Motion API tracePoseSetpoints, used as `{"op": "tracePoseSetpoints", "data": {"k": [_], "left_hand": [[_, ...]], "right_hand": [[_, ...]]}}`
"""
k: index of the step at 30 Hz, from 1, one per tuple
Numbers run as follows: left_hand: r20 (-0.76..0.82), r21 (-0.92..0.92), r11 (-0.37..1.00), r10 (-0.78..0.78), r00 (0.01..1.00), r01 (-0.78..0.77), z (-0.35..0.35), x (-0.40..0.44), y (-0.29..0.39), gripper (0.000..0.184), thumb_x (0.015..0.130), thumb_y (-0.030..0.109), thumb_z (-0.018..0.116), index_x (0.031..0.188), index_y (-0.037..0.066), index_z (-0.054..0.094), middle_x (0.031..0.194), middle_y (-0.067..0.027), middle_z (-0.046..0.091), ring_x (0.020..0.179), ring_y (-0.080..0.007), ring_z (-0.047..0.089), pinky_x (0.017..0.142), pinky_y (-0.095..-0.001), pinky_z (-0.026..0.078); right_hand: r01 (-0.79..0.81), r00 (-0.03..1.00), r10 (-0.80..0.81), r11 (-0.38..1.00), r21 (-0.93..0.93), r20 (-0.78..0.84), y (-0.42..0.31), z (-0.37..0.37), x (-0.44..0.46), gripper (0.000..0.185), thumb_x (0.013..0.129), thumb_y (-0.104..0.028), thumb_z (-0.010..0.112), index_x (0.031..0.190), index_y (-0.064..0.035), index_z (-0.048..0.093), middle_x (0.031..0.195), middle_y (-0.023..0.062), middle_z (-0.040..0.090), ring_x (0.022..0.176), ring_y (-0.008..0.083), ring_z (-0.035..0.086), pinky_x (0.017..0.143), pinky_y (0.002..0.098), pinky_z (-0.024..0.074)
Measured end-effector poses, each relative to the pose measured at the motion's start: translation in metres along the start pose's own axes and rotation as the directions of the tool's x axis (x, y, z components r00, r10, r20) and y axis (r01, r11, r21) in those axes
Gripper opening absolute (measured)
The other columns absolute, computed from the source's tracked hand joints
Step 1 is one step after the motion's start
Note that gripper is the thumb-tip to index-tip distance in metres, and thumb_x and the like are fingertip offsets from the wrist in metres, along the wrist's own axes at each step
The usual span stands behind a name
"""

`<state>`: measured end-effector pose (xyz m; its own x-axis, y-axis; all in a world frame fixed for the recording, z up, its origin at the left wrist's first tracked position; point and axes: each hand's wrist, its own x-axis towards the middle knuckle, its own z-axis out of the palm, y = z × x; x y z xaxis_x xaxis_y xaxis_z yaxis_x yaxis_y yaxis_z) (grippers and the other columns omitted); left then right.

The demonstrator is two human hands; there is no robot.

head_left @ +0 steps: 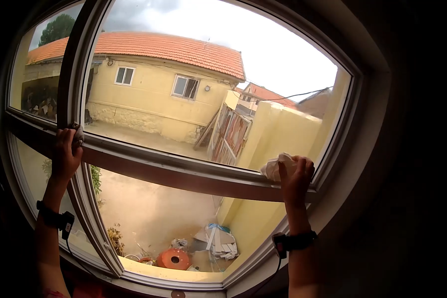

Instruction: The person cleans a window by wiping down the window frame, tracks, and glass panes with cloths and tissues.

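My right hand (298, 181) is closed around a crumpled white cloth (272, 169). The cloth touches the lower right corner area of the upper window pane (183, 124), just above the horizontal frame bar (183, 171). Over on the left, my left hand (67, 154) is wrapped around a greyish, dirty rag (78, 136). It rests where the vertical frame post (74, 59) meets the horizontal bar. Part of the rag is hidden by the fingers. Both arms reach up.
Black bands with cabled devices sit on the left wrist (54, 218) and right wrist (295, 242). Outside are a yellow house (149, 94), a yellow wall (283, 129), a rusty gate (230, 136), an orange round object (173, 259) and a pile of white boards (221, 243).
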<state>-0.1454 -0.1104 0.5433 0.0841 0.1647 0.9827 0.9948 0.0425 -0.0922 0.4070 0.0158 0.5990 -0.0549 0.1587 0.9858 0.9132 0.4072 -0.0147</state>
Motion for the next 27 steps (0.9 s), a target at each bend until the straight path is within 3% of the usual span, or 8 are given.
{"op": "tracePoseSetpoints", "data": {"k": [6,9,15,18,20,22,25,27], "left_hand": [[0.000,-0.040,0.999,-0.028,1.000,0.028,0.005,-0.006,-0.005,0.033,0.067,-0.006,0.052,0.099,-0.001,0.045,0.091,-0.0209,0.046,0.091,-0.0438,0.046,0.084,-0.0490,0.038],[0.030,-0.033,0.998,-0.059,0.998,0.060,0.009,-0.012,-0.011,0.034,0.068,-0.007,0.052,0.102,-0.003,0.046,0.094,-0.0218,0.048,0.094,-0.0447,0.047,0.090,-0.0494,0.037],[0.050,0.052,0.996,-0.077,0.996,0.075,0.036,-0.045,-0.053,0.049,0.071,-0.007,0.055,0.119,-0.005,0.044,0.115,-0.0249,0.050,0.117,-0.0459,0.042,0.106,-0.0492,0.029],[0.096,0.087,0.992,-0.101,0.990,0.093,0.045,-0.058,-0.077,0.057,0.072,-0.006,0.057,0.126,-0.006,0.041,0.123,-0.0265,0.048,0.124,-0.0450,0.039,0.108,-0.0486,0.027],[0.099,0.100,0.989,-0.121,0.988,0.111,0.046,-0.059,-0.080,0.057,0.073,-0.004,0.057,0.128,-0.006,0.041,0.124,-0.0274,0.047,0.126,-0.0461,0.037,0.108,-0.0487,0.027],[0.142,0.095,0.989,-0.126,0.982,0.114,0.046,-0.058,-0.084,0.058,0.074,-0.003,0.057,0.129,-0.005,0.040,0.127,-0.0269,0.047,0.127,-0.0462,0.036,0.109,-0.0489,0.026],[0.095,0.111,0.990,-0.099,0.990,0.089,0.059,-0.071,-0.099,0.059,0.074,-0.002,0.056,0.131,-0.005,0.039,0.128,-0.0265,0.046,0.128,-0.0458,0.034,0.109,-0.0493,0.026],[0.093,0.118,0.990,-0.091,0.991,0.080,0.061,-0.074,-0.101,0.059,0.074,-0.002,0.056,0.131,-0.004,0.039,0.129,-0.0264,0.046,0.129,-0.0457,0.034,0.108,-0.0495,0.026]], "right_hand": [[-0.221,0.971,0.237,0.929,-0.297,0.019,0.016,-0.016,-0.022,0.027,0.072,-0.024,0.075,0.090,-0.0057,0.065,0.099,0.0146,0.053,0.095,0.0331,0.050,0.082,0.0440,0.0433],[-0.421,0.903,0.429,0.896,-0.140,0.030,0.014,-0.014,-0.024,0.023,0.076,-0.021,0.072,0.089,-0.0034,0.065,0.089,0.0158,0.056,0.088,0.0338,0.054,0.079,0.0430,0.0447],[-0.087,0.991,0.077,0.991,0.104,0.105,-0.145,0.031,-0.026,0.012,0.075,-0.009,0.064,0.085,-0.0015,0.063,0.087,0.0174,0.059,0.086,0.0358,0.056,0.079,0.0430,0.0452],[0.189,0.936,-0.257,0.943,0.274,0.242,-0.225,0.051,-0.019,0.023,0.071,-0.004,0.062,0.093,0.0020,0.057,0.095,0.0188,0.056,0.095,0.0327,0.055,0.083,0.0372,0.0475],[0.152,0.922,-0.321,0.815,0.559,0.216,-0.242,0.051,-0.008,0.027,0.070,-0.001,0.063,0.095,0.0009,0.054,0.094,0.0198,0.056,0.096,0.0347,0.055,0.083,0.0395,0.0482],[0.215,0.890,-0.406,0.775,0.594,0.208,-0.218,0.053,-0.003,0.025,0.071,-0.001,0.062,0.095,-0.0015,0.054,0.097,0.0181,0.055,0.097,0.0337,0.055,0.084,0.0396,0.0479],[0.307,0.940,-0.338,0.899,0.313,0.050,-0.135,0.038,0.000,0.021,0.070,-0.008,0.066,0.089,-0.0094,0.058,0.100,0.0090,0.053,0.096,0.0270,0.055,0.080,0.0385,0.0468],[0.142,0.990,-0.140,0.988,0.068,-0.035,-0.071,0.019,-0.004,0.021,0.072,-0.012,0.069,0.090,-0.0131,0.059,0.099,0.0074,0.053,0.091,0.0282,0.054,0.076,0.0385,0.0472]]}}
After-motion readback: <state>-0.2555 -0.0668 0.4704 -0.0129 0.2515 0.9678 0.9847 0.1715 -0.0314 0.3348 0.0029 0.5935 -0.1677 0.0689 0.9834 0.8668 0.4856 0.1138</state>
